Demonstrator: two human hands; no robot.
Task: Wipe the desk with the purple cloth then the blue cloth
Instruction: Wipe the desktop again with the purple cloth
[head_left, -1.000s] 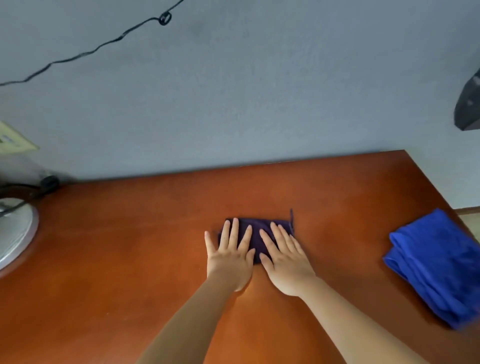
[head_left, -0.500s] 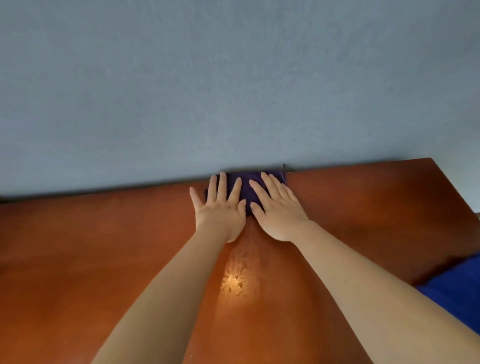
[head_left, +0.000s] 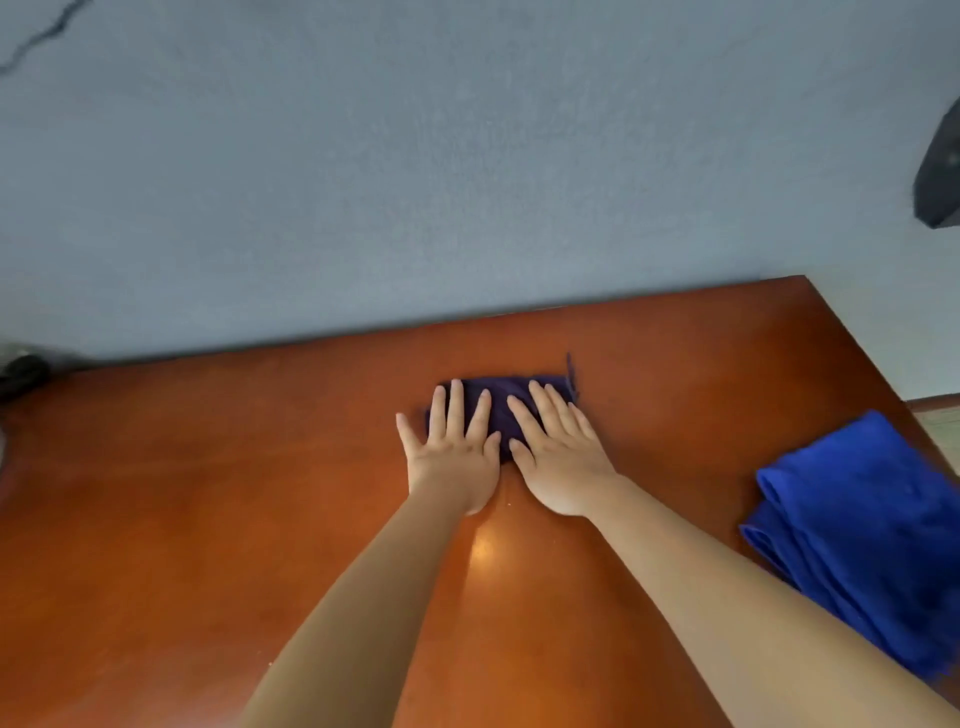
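Observation:
The folded purple cloth (head_left: 503, 400) lies on the reddish-brown desk (head_left: 208, 519), a little short of its far edge by the wall. My left hand (head_left: 453, 452) and my right hand (head_left: 558, 457) press flat on it side by side, fingers straight and spread, covering most of the cloth. A loose thread sticks up at the cloth's right corner. The blue cloth (head_left: 862, 530) lies folded near the desk's right edge, apart from both hands, partly behind my right forearm.
A grey-blue wall (head_left: 467, 182) rises behind the desk. A dark object (head_left: 940, 176) juts in at the right edge of view. A black plug or cable (head_left: 23, 371) sits at the desk's far left corner. The desk's right edge runs past the blue cloth.
Both hands pushed the purple cloth up to the wall edge half a second ago and have since pulled it back toward me. The blue cloth stayed put.

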